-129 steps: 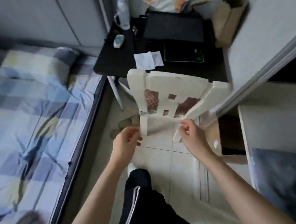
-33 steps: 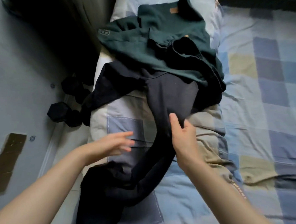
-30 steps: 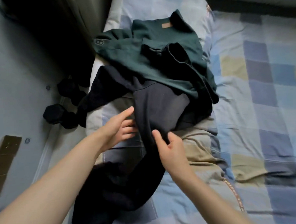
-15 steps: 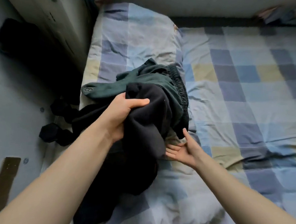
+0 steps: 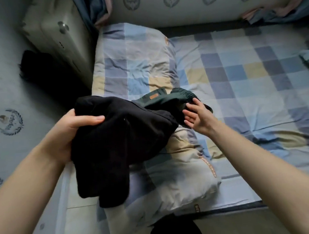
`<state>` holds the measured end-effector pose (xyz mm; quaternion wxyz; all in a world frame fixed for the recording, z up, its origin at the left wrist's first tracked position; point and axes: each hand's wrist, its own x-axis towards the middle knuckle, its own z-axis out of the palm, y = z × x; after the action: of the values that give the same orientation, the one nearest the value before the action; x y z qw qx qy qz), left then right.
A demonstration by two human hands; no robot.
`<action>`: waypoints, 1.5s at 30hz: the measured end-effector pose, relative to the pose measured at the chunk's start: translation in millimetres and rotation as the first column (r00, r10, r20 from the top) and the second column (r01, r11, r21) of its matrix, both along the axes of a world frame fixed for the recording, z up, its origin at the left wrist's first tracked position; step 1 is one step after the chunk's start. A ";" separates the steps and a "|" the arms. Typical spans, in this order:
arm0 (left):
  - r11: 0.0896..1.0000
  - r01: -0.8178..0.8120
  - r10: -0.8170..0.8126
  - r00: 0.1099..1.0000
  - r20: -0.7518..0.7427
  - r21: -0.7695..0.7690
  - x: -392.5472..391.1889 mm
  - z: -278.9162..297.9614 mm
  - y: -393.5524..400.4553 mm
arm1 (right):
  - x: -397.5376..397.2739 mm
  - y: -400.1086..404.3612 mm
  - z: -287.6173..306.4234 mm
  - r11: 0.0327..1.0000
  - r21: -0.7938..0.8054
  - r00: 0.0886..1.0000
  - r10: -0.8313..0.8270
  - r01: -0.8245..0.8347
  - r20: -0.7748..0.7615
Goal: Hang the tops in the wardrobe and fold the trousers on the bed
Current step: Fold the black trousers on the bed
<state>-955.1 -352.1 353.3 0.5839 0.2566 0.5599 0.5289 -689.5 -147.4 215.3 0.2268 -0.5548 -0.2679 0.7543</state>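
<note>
The left hand (image 5: 68, 132) is gripping a bunched black fleece garment (image 5: 116, 145), thumb curled over its top fold and the hidden fingers evidently under it, and is holding it lifted above the near-left corner of the bed with the blue, grey and yellow checked sheet (image 5: 246, 79). The black garment's long axis is running from that grip down toward the person, its loose end dangling off the bed's near edge. The right hand (image 5: 197, 117) is lying with fingers spread and nearly straight against a dark green garment with an elastic band and a small tan label (image 5: 167, 100), touching it without closing on it. The green garment is lying on the bed, just beyond and to the right of the black one, partly tucked under it.

The right hand is much the nearer to the green garment; separating the two pieces looks like the coming move.

Count: two garments, one black and one green; whether each is a top or trousers cannot be told. One bed, and one checked folded quilt (image 5: 134, 60) at the bed's left end.
</note>
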 end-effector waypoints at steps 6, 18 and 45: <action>0.992 -0.092 0.090 0.996 0.027 0.081 1.1 69.3 -15.3 | 7.7 -43.0 29.5 0.891 -0.102 0.857 0.453 -0.442 0.245; 1.000 -0.028 0.028 0.999 -0.041 0.014 10.7 107.7 -9.4 | 9.1 -62.9 150.0 0.985 0.080 0.975 0.165 -0.155 -0.149; 0.916 0.398 -0.349 0.734 -0.583 -0.047 368.7 75.4 46.0 | 282.9 -113.0 267.6 0.759 0.540 0.895 0.123 -0.363 0.429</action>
<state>-586.4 -306.1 428.7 0.4683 0.5360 0.6258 0.3191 -406.5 -260.4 482.9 0.2365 -0.5430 -0.6040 0.5333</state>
